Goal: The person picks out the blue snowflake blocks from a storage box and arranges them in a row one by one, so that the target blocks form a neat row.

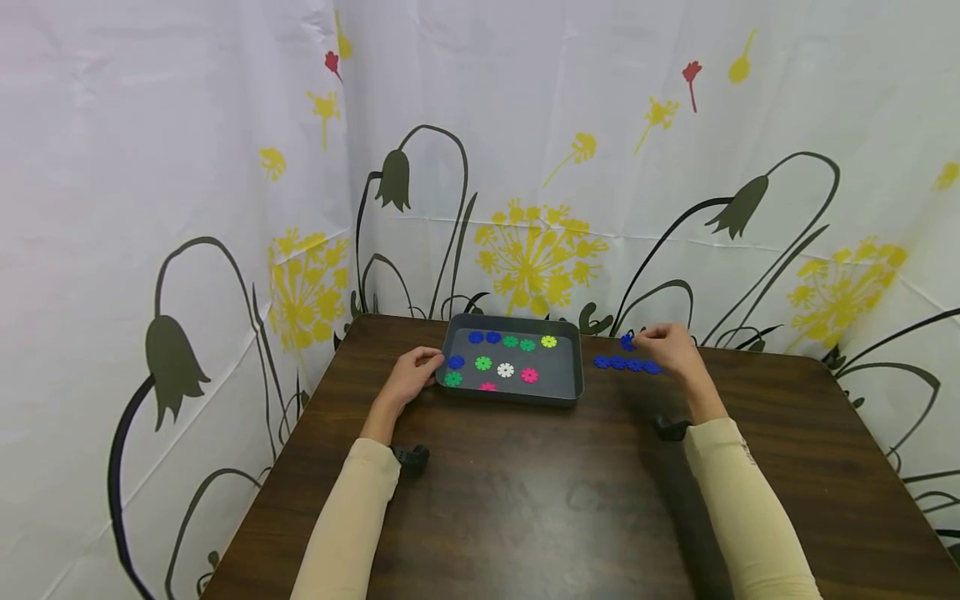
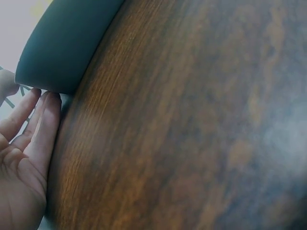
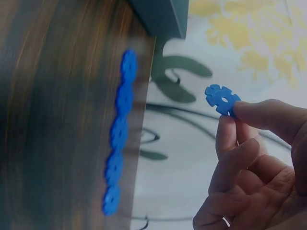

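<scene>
A dark grey rectangular tray [image 1: 555, 385] stands toward the back of the table. My left hand [image 1: 408, 377] holds its left edge; in the left wrist view the thumb is at the rim and the fingers [image 2: 45, 122] lie against the outer wall. Between thumb and fingertips, my right hand [image 1: 671, 348] pinches a blue notched disc [image 3: 221, 99], raised above the table right of the tray. Below that disc, several blue notched discs [image 3: 119, 134] lie in a line, edge to edge.
Inside the tray lie loose notched discs: several blue and green ones, a yellow disc [image 1: 549, 342], a white disc [image 1: 505, 370] and two pink ones. The dark wooden table [image 1: 525, 500] ends just behind the tray, at a flower-printed curtain [image 1: 540, 100].
</scene>
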Motion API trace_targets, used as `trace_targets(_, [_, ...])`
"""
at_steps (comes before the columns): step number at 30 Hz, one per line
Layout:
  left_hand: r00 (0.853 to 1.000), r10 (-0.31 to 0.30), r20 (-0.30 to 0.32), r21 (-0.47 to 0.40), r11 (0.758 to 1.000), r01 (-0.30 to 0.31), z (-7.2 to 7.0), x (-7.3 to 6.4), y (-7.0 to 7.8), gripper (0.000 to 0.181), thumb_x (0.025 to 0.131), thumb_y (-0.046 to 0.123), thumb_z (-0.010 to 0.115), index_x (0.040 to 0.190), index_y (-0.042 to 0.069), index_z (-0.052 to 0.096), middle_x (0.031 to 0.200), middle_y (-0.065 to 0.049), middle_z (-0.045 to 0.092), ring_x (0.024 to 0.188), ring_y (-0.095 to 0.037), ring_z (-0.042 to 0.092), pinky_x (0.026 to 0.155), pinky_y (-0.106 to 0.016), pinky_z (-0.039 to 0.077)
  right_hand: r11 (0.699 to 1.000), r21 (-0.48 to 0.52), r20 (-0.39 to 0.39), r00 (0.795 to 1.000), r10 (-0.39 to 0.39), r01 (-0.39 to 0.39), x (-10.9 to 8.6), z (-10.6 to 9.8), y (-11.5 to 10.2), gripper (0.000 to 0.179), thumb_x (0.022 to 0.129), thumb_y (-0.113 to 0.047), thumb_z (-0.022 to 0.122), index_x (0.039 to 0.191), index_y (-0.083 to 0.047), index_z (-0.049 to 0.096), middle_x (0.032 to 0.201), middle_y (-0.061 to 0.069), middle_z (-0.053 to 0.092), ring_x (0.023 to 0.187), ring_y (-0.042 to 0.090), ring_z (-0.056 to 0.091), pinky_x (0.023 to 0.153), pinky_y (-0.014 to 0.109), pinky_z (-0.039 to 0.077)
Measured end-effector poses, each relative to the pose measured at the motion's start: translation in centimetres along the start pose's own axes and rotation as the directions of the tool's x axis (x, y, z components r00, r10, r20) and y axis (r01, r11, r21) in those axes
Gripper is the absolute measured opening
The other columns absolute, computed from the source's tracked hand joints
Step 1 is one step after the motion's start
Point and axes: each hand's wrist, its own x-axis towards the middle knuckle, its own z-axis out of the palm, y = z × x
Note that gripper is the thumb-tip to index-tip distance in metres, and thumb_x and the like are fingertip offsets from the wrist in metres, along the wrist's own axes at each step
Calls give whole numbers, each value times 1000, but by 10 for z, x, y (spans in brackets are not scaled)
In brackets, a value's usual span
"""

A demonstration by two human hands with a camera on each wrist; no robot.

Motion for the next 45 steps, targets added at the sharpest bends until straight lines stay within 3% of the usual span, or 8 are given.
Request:
trace_targets(8, [999, 17, -30, 11, 1000, -16, 2, 25, -36, 48, 114, 31, 56, 151, -1, 55, 151, -25, 57, 140, -40, 56, 118, -57, 49, 997, 36, -18, 998, 64, -63, -4, -17, 32, 43, 109, -28, 61, 126, 9, 69, 138, 32, 63, 121, 41, 59, 91, 46, 53])
trace_targets(17, [999, 25, -43, 20, 999, -24, 3, 25, -37, 47, 114, 34, 57, 149, 4, 58, 148, -20, 59, 138, -35, 57, 118, -54, 50, 980, 79, -15, 983, 181, -180, -7, -34, 67, 56, 110, -32, 55, 143, 13, 59, 158, 38, 46, 148, 55, 41, 118, 66, 42])
trace_targets(19, [999, 26, -42, 24, 999, -25, 3, 25, -37, 47, 114, 35, 57, 149, 4, 57, 148, -20, 59, 138, -35, 57, 118, -54, 51, 979, 90, -27, 982, 187, -184, -6, -37, 75, 56, 110, -31, 57, 142, 14, 60, 149, 37, 55, 139, 51, 51, 111, 59, 50])
trace_targets(22, [999, 28, -39, 20, 999, -27, 3, 24, -37, 47, 114, 35, 57, 150, 3, 57, 149, -21, 58, 139, -37, 57, 118, -54, 50, 973, 134, -62, 979, 197, -187, -5, -38, 87, 51, 108, -29, 62, 134, 15, 66, 110, 20, 78, 106, 33, 68, 88, 39, 58])
trace_targets(25, [999, 31, -36, 17, 999, -30, 3, 24, -36, 48, 114, 35, 56, 150, 3, 57, 149, -22, 57, 140, -38, 56, 118, -55, 50, 953, 213, -74, 969, 234, -214, -3, -39, 98, 43, 105, -26, 67, 122, 13, 74, 81, -8, 73, 78, 13, 64, 69, 26, 54])
trace_targets(27, [999, 31, -37, 15, 999, -30, 3, 24, -36, 48, 114, 34, 57, 150, 3, 57, 149, -22, 57, 140, -38, 56, 118, -55, 50, 934, 252, -68, 958, 278, -253, -1, -38, 105, 40, 103, -26, 68, 117, 11, 77, 72, -15, 67, 68, 9, 60, 61, 25, 50])
trace_targets(35, [999, 32, -39, 33, 999, -31, 4, 25, -36, 46, 114, 32, 57, 150, 3, 57, 151, -21, 58, 141, -37, 57, 117, -53, 51, 876, 315, -36, 917, 397, -366, 3, -35, 118, 50, 106, -27, 65, 138, 10, 66, 72, -19, 71, 67, 8, 59, 54, 26, 44])
trace_targets(45, [999, 25, -40, 29, 999, -23, 3, 24, -37, 47, 114, 34, 57, 151, 4, 56, 152, -20, 58, 142, -37, 56, 118, -54, 51, 881, 300, -41, 918, 395, -366, 4, -33, 120, 52, 106, -26, 64, 141, 13, 63, 73, -18, 73, 65, 9, 59, 54, 26, 45])
